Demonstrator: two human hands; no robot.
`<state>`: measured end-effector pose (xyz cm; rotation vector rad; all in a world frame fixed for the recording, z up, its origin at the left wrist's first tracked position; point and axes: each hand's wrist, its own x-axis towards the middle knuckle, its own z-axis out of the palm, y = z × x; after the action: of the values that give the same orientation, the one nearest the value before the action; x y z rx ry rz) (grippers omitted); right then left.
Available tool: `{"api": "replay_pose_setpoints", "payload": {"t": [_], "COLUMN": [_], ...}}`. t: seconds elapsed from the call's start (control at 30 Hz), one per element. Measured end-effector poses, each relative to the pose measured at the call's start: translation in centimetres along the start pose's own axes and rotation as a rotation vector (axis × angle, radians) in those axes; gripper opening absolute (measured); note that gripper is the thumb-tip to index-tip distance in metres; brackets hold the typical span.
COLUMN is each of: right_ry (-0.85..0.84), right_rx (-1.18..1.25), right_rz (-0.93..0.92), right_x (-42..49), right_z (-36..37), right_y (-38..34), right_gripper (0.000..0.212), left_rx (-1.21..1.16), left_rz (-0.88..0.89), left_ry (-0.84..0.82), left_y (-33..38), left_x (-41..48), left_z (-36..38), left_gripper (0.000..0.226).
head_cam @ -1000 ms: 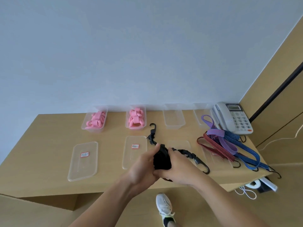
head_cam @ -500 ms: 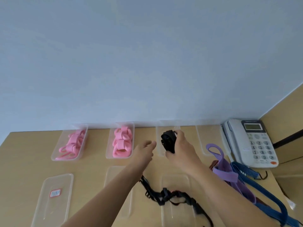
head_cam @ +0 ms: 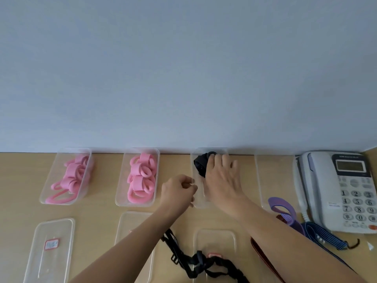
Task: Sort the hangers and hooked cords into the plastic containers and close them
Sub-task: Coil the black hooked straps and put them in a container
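A rolled-up black hooked cord (head_cam: 200,165) sits in the far end of the third clear container (head_cam: 199,201) at the wall. My right hand (head_cam: 222,178) lies over it and holds it down inside. At that container's left rim, my left hand (head_cam: 179,193) has its fingers curled and appears to pinch the rim. Two containers to the left hold pink hangers (head_cam: 70,176) (head_cam: 141,178). A fourth container (head_cam: 273,180) on the right is empty. A loose black hooked cord (head_cam: 193,262) lies near the front, partly on a lid (head_cam: 214,240).
Two more clear lids (head_cam: 51,250) (head_cam: 130,227) lie in the front row. Purple (head_cam: 283,209), blue (head_cam: 322,235) and red (head_cam: 263,254) cords are piled at the right, beside a white telephone (head_cam: 342,190). The wall stands right behind the containers.
My right hand carried the black bundle from the table's front edge to the third container and lowered it in. My left hand let go of the bundle and moved to the container's rim.
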<state>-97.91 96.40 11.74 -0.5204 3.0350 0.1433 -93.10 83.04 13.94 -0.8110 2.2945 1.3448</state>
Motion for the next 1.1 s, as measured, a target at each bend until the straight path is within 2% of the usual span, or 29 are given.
{"api": "replay_pose_setpoints", "payload": {"t": [0.13, 0.23, 0.4, 0.53, 0.63, 0.7, 0.77, 0.83, 0.87, 0.97, 1.0, 1.1], "right_ry": [0.08, 0.204, 0.047, -0.001, 0.236, 0.429, 0.447, 0.323, 0.206, -0.245, -0.34, -0.409], "right_rx": [0.097, 0.187, 0.071, 0.077, 0.307, 0.458, 0.514, 0.52, 0.513, 0.418, 0.377, 0.326], "right_rz": [0.025, -0.018, 0.01, 0.051, -0.011, -0.052, -0.053, -0.039, -0.027, 0.108, 0.151, 0.24], "right_x": [-0.1, -0.5, 0.0, -0.3, -2.8, -6.0, -10.1, -14.1, -15.8, -19.6, -20.5, -22.6], "right_z": [0.4, 1.2, 0.9, -0.3, -1.4, -1.5, -1.1, -0.2, 0.4, 2.0, 2.6, 3.4], "right_y": [0.4, 0.9, 0.6, 0.6, 1.1, 1.5, 1.6, 1.5, 1.3, 0.7, 0.4, -0.2], "right_gripper": [0.07, 0.061, 0.051, 0.063, 0.056, 0.038, 0.025, 0.021, 0.022, 0.044, 0.049, 0.047], "left_rx": [-0.019, -0.023, -0.027, 0.106, 0.193, 0.239, 0.37, 0.542, 0.612, 0.709, 0.728, 0.863], "left_rz": [-0.005, 0.005, 0.029, 0.131, 0.305, 0.443, 0.594, 0.723, 0.776, 0.846, 0.857, 0.857], "left_ry": [-0.001, 0.004, 0.002, 0.036, 0.113, 0.066, -0.051, -0.19, -0.237, -0.285, -0.289, -0.339], "left_y": [0.2, 0.0, -0.3, -0.7, -1.8, -3.3, -5.5, -7.6, -8.4, -10.1, -10.4, -11.4], "left_x": [-0.2, 0.0, 0.1, -0.2, -1.7, -3.4, -5.1, -6.7, -7.2, -8.4, -8.6, -9.2], "left_z": [-0.1, 0.0, -0.1, -0.6, -1.5, -2.2, -2.8, -3.1, -3.0, -1.4, -0.7, 1.4], "left_gripper": [0.012, 0.011, 0.011, 0.021, 0.022, 0.023, 0.028, 0.036, 0.04, 0.054, 0.06, 0.076]}}
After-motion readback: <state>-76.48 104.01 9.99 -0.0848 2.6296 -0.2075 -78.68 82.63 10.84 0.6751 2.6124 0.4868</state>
